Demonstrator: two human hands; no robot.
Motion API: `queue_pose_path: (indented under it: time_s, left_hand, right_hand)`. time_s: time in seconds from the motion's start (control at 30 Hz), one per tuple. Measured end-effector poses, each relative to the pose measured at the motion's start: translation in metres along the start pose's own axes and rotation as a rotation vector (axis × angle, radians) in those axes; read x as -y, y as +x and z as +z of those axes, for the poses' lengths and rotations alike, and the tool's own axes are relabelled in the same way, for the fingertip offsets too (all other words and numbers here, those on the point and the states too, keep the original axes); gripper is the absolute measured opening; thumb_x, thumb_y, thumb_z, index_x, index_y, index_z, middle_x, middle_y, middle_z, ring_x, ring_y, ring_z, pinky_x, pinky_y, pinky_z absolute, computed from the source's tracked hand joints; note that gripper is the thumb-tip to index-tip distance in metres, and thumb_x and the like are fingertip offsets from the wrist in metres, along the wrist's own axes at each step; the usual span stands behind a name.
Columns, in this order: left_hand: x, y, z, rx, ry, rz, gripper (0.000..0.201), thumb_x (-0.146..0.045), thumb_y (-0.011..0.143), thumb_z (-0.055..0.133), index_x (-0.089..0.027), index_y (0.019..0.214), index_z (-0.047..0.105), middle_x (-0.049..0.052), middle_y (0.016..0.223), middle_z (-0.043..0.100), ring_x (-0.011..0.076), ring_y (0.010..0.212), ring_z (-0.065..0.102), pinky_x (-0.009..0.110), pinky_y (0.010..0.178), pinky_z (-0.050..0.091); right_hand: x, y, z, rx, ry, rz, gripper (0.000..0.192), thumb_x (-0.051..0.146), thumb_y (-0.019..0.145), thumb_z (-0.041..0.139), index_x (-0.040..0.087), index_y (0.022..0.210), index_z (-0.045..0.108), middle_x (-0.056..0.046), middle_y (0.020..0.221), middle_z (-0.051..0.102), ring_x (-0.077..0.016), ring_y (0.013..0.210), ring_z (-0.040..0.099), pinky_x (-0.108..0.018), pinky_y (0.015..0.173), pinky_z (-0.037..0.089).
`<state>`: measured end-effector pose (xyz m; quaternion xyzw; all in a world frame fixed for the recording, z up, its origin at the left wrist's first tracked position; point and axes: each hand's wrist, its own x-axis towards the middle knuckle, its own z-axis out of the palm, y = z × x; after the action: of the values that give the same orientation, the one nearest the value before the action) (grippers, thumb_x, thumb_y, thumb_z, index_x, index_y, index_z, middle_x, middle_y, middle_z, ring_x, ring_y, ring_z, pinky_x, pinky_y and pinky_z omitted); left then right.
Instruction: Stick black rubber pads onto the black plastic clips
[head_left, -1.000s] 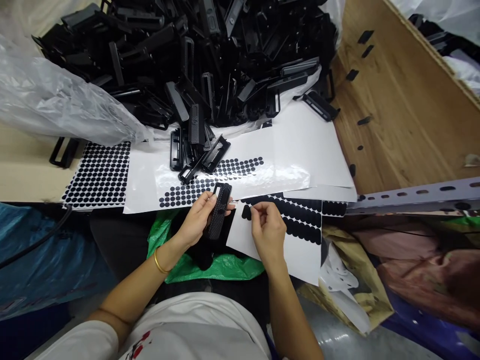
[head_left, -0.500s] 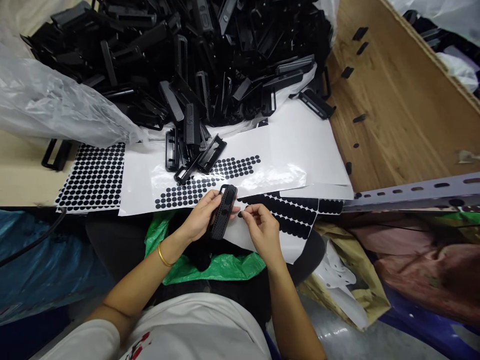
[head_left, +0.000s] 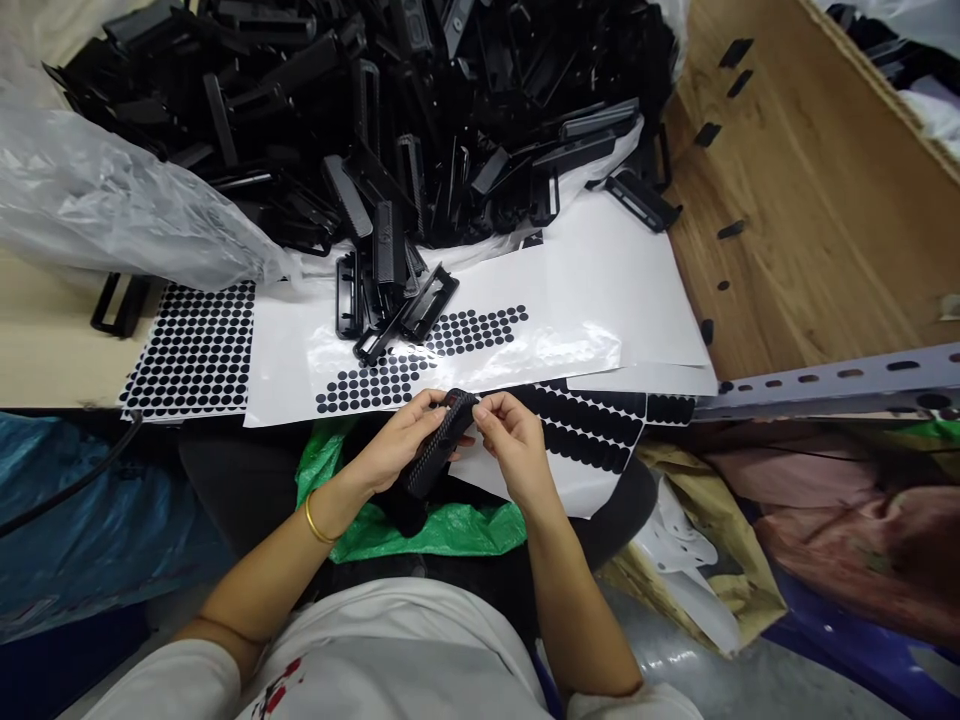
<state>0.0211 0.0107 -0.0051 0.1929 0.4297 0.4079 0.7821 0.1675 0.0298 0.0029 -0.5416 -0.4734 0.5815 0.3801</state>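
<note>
Aslant, the bar (head_left: 435, 451) points forward-right; left hand (head_left: 396, 447) clamps it, right hand (head_left: 517, 446) pinched.

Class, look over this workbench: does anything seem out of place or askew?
Two things: a lone black frame lies at the left, apart from the heap of black parts; and dark patches dot the wooden board irregularly.

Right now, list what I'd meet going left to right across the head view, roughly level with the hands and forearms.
Blue covering → gold bangle → left hand gripping a black part → right hand → brown bag → reddish cloth.
</note>
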Motion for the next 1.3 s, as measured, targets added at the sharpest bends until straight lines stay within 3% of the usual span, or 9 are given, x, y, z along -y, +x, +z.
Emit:
queue_pose_path:
  time_s: [0.23,0.63,1.03,1.3]
  left_hand:
    - [0.000,-0.002,0.000,0.005,0.030,0.004,0.029,-0.039,0.077,0.066,-0.020,0.096,0.056,0.004,0.093,0.068,0.0198,0.079,0.070,0.029,0.065,0.057]
    - [-0.001,-0.001,-0.001,-0.008,0.065,-0.009,0.030,-0.038,0.075,0.069,-0.020,0.094,0.055,0.004,0.089,0.068,0.0199,0.076,0.069,0.029,0.064,0.056]
    - [-0.002,-0.002,0.000,-0.028,0.072,-0.009,0.032,-0.037,0.075,0.068,-0.019,0.096,0.054,0.002,0.086,0.065,0.0187,0.075,0.069,0.028,0.063,0.056]
    - [-0.002,-0.003,-0.002,-0.005,0.210,0.042,0.035,-0.036,0.075,0.068,-0.019,0.100,0.050,0.002,0.090,0.062,0.0165,0.078,0.067,0.030,0.069,0.056]
  right_hand:
    - [0.001,0.002,0.001,-0.009,-0.095,-0.032,0.021,0.036,0.076,0.058,0.020,0.066,0.051,0.003,0.061,0.046,-0.0087,0.051,0.038,-0.022,0.046,0.031]
    - [0.009,0.007,-0.007,0.086,-0.226,-0.028,0.018,0.034,0.075,0.057,0.020,0.064,0.051,0.004,0.056,0.045,-0.0105,0.051,0.038,-0.023,0.048,0.030]
    - [0.008,0.005,0.003,-0.022,-0.295,-0.083,0.017,0.029,0.077,0.054,0.021,0.063,0.049,0.003,0.056,0.049,-0.0111,0.051,0.043,-0.024,0.051,0.035]
    - [0.004,0.004,0.007,-0.057,-0.348,-0.143,0.015,0.027,0.077,0.052,0.020,0.065,0.049,0.003,0.058,0.050,-0.0099,0.051,0.043,-0.023,0.051,0.037]
